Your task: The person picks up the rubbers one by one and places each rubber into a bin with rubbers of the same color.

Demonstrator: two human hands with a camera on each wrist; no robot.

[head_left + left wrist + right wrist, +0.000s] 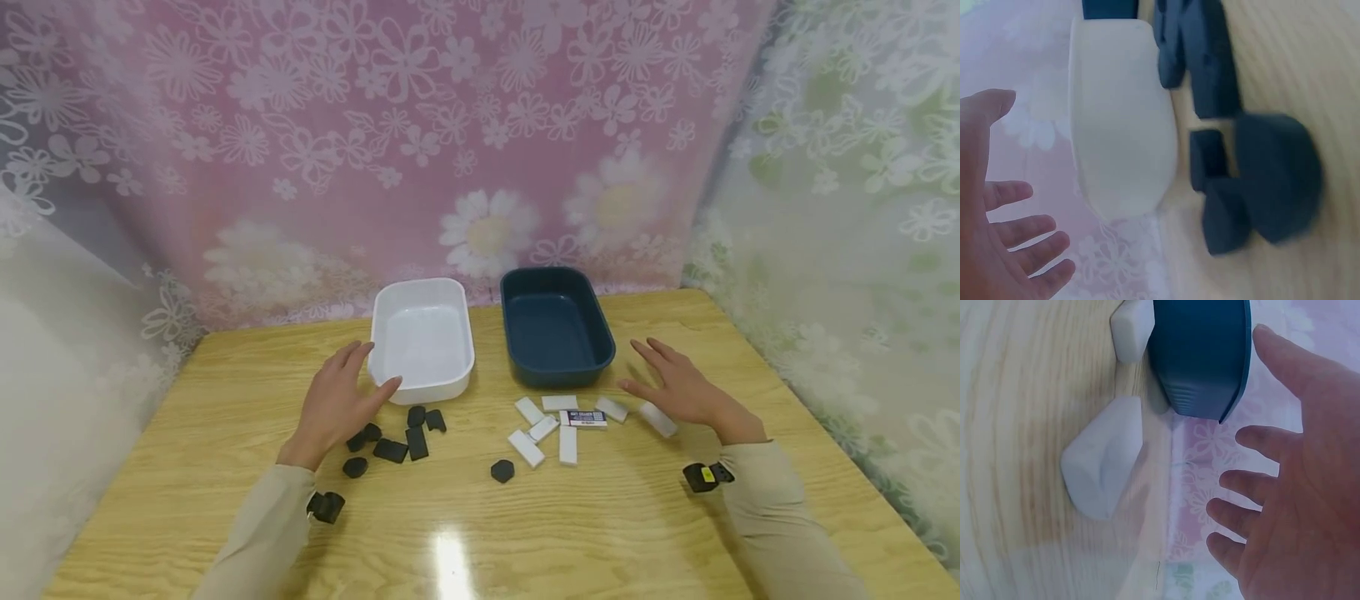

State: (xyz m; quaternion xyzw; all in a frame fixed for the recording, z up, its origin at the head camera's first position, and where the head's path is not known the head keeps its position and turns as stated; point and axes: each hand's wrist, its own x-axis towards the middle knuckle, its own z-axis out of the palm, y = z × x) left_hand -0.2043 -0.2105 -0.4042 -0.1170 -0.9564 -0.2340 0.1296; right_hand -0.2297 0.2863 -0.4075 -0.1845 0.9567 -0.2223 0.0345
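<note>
My left hand [336,407] hovers with fingers spread at the left side of a white plastic basin [423,390], holding nothing. Several small black blocks [390,451], some rectangular and some rounded, lie on the table beside and below that hand. On the other side, my right hand [681,390] is held with fingers apart, right of a dark blue basin [562,377]. Under it lies a white eraser [657,419]. More white erasers [527,448] are scattered in front of the blue basin, among them one in a printed sleeve [585,419].
A lone black hexagonal piece [502,471] lies in front of the white erasers. Both basins stand near the back edge of the wooden table [360,542]. A pink floral curtain [345,167] hangs behind, and a pale floral one [847,250] on the right.
</note>
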